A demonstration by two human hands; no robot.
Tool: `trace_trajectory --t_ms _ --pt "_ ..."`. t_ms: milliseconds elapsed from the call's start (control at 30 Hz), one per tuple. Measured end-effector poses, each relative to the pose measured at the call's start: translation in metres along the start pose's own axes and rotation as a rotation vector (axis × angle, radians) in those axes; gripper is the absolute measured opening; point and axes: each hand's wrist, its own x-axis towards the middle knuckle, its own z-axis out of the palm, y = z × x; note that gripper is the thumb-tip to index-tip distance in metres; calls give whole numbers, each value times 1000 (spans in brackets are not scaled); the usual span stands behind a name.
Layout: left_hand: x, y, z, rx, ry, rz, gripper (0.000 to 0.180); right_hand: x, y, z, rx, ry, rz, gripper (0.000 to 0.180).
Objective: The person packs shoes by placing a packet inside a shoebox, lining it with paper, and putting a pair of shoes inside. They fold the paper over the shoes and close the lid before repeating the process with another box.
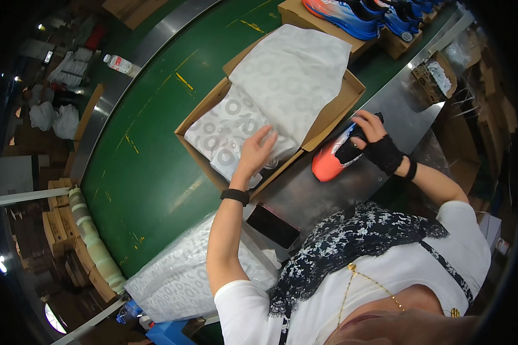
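Observation:
My left hand (258, 150) rests over the near end of an open cardboard shoe box (197, 158). Its fingers are stretched out on the white printed tissue paper (227, 123) inside. A wide sheet of that paper (296, 63) spreads up over the far side of the box and its lid. Just to the right of the box, my right hand (375, 142), in a black fingerless glove, is closed around the opening of a running shoe (328, 163). Orange-red shows at one end of this shoe, blue and white farther up; the hand covers part of it.
A dark phone (273, 224) lies on the metal ledge before me. Left of it is a stack of wrapped tissue sheets (184, 270). Beyond the green conveyor belt (155, 138) stands a bottle (120, 64). More shoes (351, 20) sit on boxes at the far right.

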Motion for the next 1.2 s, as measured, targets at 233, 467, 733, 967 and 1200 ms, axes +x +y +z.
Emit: trace_trajectory --t_ms 233,467,733,967,1200 --pt "-45 61 20 158 -139 35 33 -31 13 3 -167 -537 242 65" --pt "-134 70 59 654 47 307 85 17 -91 -12 277 -579 -210 56" --pt "-259 35 -16 -123 404 -407 50 108 -136 16 846 -27 -177 19" --pt "-182 44 -65 -955 630 14 48 70 -160 131 216 -528 -594 55" --pt "-55 4 -97 -722 612 -378 57 51 -174 172 108 -694 -604 74"
